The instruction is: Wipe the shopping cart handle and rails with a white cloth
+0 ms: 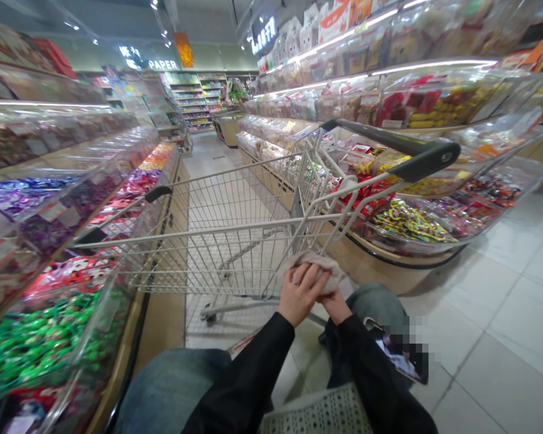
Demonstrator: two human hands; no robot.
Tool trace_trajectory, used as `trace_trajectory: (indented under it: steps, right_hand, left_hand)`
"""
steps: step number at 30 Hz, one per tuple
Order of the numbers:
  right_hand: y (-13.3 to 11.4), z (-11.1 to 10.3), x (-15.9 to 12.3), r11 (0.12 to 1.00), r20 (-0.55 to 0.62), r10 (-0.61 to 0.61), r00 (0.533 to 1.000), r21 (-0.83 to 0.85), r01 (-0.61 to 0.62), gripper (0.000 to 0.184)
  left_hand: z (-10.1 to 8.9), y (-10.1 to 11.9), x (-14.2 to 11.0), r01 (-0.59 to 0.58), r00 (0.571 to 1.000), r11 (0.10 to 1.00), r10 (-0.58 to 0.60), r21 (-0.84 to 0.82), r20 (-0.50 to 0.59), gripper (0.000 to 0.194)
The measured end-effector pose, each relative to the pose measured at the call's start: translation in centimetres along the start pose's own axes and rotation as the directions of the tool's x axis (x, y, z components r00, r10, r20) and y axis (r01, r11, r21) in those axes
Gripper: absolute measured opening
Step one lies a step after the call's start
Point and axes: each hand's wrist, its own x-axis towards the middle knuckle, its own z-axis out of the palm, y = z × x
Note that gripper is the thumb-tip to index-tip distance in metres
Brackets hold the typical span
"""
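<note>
Head view: both hands work at a cloth [321, 259] beside the lower rear corner of a cart [235, 229].

Left hand [299, 292]: fingers bent over the near face of the cloth, gripping it. Right hand [333, 302]: set against the underside of the cloth, partly covered by the left hand; how far its fingers are closed cannot be told.

Cloth position: bunched, below the handle [400, 144] end of the cart, in front of the rear frame. Whether it touches the frame or lies just short of it is not clear.

Cart position: upright on the floor [461, 331], in the aisle between candy bins [49, 328] on the left and shelves on the right.

Status: the cloth is in hand and has not been put down, so the work is judged to be in progress. No finished section can be told from an untreated one; wire and rails look alike at this distance. The portion left is therefore undetermined.

Adjacent item: a phone [396, 357], beside the right knee [377, 301], apart from both hands.
</note>
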Motion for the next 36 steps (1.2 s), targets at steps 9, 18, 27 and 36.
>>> trace_trajectory:
  steps: [9, 18, 27, 36]
  right_hand:
    - [0.8, -1.7, -0.5, 0.962, 0.04, 0.156, 0.987, 0.22, -0.161, 0.065]
    - [-7.0, -2.1, 3.4, 0.977, -0.098, 0.044, 0.994, 0.213, -0.022, 0.049]
    - [-8.4, -1.7, 4.7, 0.998, -0.239, -0.057, 0.969, -0.021, 0.053, 0.036]
    - [-8.7, -1.5, 4.4, 0.981, -0.324, -0.118, 0.938, -0.187, 0.059, 0.041]
  left_hand:
    - [2.5, -0.2, -8.7, 0.118, 0.979, 0.993, -0.112, -0.023, 0.171, 0.058]
    - [2.1, -0.3, -2.8, 0.102, 0.994, 0.994, -0.104, -0.044, -0.042, 0.056]
    - [4.0, -0.7, -13.3, 0.146, 0.945, 0.989, -0.136, -0.009, 0.297, 0.058]
    - [-0.5, -3.7, -12.5, 0.262, 0.953, 0.965, -0.26, 0.007, 0.155, 0.079]
